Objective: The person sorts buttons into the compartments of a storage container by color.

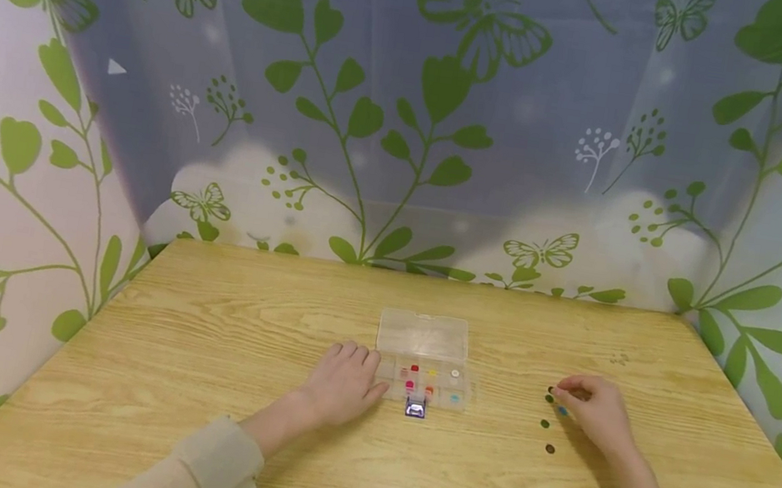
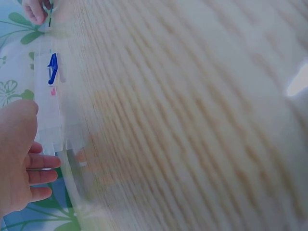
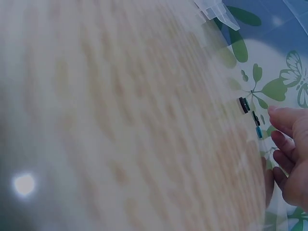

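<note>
A clear plastic compartment box (image 1: 386, 364) lies with its lid (image 1: 423, 335) folded back and its blue latch (image 1: 415, 407) at the front. Small round button-like discs in several colours sit in its compartments. My left hand (image 1: 342, 383) rests at the box's left end, fingers extended and thumb by the front corner. To the right, my right hand (image 1: 597, 410) is low over the table, thumb and forefinger right beside a dark disc (image 1: 551, 389); in the right wrist view its fingertips stand apart. Close by lie a green disc (image 1: 549, 398) and a blue disc (image 1: 562, 410).
Nearer me on the wooden table (image 1: 239, 297) lie another green disc (image 1: 544, 424) and a brown disc (image 1: 550, 449). A curtain (image 1: 381, 108) with leaves and butterflies hangs behind the table and along both sides.
</note>
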Tool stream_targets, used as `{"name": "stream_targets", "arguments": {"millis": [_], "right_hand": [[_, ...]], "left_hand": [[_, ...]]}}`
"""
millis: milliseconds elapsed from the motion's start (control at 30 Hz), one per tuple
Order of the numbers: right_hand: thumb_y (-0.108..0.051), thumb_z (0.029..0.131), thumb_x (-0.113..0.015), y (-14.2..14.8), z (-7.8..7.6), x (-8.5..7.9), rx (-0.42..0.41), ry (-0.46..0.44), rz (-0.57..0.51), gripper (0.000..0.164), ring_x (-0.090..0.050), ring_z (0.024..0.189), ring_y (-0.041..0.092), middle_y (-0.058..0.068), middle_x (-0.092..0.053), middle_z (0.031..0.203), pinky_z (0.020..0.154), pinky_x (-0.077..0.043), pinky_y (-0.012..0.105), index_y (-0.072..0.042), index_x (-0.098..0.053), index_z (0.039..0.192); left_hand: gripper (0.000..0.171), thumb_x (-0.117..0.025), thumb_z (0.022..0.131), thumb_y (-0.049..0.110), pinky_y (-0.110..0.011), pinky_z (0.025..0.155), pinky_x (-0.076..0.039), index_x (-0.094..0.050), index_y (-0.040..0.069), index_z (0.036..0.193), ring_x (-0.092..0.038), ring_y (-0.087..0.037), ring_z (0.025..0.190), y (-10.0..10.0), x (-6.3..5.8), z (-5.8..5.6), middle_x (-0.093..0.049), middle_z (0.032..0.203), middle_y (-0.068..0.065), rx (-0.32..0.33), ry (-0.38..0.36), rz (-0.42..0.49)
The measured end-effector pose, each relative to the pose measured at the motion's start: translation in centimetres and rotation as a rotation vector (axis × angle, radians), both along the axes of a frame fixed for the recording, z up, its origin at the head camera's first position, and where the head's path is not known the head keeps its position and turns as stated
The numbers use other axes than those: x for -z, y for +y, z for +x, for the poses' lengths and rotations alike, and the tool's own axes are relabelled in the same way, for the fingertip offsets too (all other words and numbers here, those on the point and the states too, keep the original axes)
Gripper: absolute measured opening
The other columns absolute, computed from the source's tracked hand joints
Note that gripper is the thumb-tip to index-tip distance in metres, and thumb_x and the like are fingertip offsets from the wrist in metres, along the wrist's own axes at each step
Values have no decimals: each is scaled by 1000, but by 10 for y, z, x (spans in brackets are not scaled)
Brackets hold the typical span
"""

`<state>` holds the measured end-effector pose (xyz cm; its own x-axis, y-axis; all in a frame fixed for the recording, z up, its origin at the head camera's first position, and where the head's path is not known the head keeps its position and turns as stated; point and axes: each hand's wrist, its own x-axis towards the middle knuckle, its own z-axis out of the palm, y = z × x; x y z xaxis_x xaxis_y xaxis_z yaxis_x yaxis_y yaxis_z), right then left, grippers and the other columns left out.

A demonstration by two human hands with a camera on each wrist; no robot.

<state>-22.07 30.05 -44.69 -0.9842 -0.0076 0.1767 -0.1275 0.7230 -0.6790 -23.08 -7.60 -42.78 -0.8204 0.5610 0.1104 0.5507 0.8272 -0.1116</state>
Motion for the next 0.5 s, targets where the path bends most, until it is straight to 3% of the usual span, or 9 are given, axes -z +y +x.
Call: {"name": "stream_targets", "arguments": {"millis": [500], "right_hand": [[-15, 83, -69, -4, -1, 3, -2, 42, 121, 15, -52, 96, 39, 20, -60, 99, 80, -42, 52, -1, -70, 89]], "left_hand": [[44, -36, 98, 44, -41, 93, -40, -50, 5, 112, -51, -26, 106, 0, 1, 0, -57, 107, -11, -7, -13, 4]]}}
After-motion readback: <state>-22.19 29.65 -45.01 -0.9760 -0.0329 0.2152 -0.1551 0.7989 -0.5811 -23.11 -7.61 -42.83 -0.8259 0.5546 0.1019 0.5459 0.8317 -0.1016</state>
